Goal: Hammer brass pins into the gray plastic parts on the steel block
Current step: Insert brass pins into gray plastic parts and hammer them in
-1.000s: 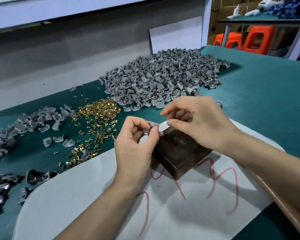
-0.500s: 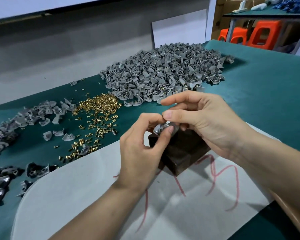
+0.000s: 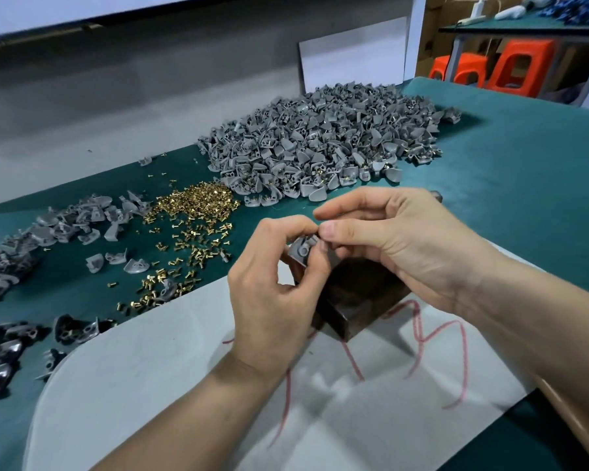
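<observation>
Head view: A person's left hand [image 3: 272,283] pinches a gray plastic part [image 3: 301,250] between thumb and forefinger, the grip clamped on the piece and holding it tilted over the far corner of the steel block [image 3: 354,300]. The right hand [image 3: 398,243] meets it from the other side, thumb and curled fingertips drawn together at the part's upper edge. Whether that grip holds anything cannot be told, as the fingers hide the spot.

The dark block sits directly below both grips on a white sheet [image 3: 150,385] marked with a red scrawl. Left of the left grip and a little beyond it, loose brass pins [image 3: 191,212] lie scattered on the green worktop [image 3: 524,171]. Straight beyond the two grips rises a large heap of gray parts [image 3: 320,141], some showing brass. Well to the left of the grips is a smaller scatter of gray parts [image 3: 65,226]. Far beyond the right grip, past the worktop's edge, stand orange stools [image 3: 517,66].
</observation>
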A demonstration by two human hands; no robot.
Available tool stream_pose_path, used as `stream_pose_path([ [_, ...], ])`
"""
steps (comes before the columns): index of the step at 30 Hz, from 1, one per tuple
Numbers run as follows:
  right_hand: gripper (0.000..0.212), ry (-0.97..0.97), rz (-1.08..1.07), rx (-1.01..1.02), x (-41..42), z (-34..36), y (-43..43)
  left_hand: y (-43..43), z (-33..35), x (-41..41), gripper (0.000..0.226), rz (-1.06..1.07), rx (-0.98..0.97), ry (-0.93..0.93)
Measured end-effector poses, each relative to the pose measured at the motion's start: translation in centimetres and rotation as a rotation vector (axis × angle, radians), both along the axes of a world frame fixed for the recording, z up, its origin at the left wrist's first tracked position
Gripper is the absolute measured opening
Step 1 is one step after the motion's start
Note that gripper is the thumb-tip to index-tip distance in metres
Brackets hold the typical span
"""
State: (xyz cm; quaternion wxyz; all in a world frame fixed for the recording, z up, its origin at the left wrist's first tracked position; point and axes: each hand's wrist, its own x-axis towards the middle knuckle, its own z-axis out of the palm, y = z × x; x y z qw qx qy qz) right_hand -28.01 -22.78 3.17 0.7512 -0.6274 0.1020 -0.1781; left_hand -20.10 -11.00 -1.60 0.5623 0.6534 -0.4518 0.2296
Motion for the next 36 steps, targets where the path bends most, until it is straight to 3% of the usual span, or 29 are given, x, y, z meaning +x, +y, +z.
stream_pose_path([
  [9, 0.004, 0.081, 0.028, 0.019, -0.17, 0.54, -0.07, 0.16, -0.08, 0.3, 0.012, -0.043, 0.016, 0.019],
  [16, 0.017, 0.031, -0.07, 0.024, -0.13, 0.63, -0.04, -0.12, -0.19, 0.46, 0.033, -0.08, 0.017, 0.2],
  [23, 0.016, -0.045, -0.145, -0.061, -0.03, 0.42, 0.37, -0.15, -0.2, 0.42, 0.039, -0.118, 0.097, 0.024],
  [36, 0.018, -0.061, -0.119, -0.05, 0.08, 0.24, 0.26, -0.01, -0.26, 0.61, 0.03, -0.16, 0.033, 0.086],
])
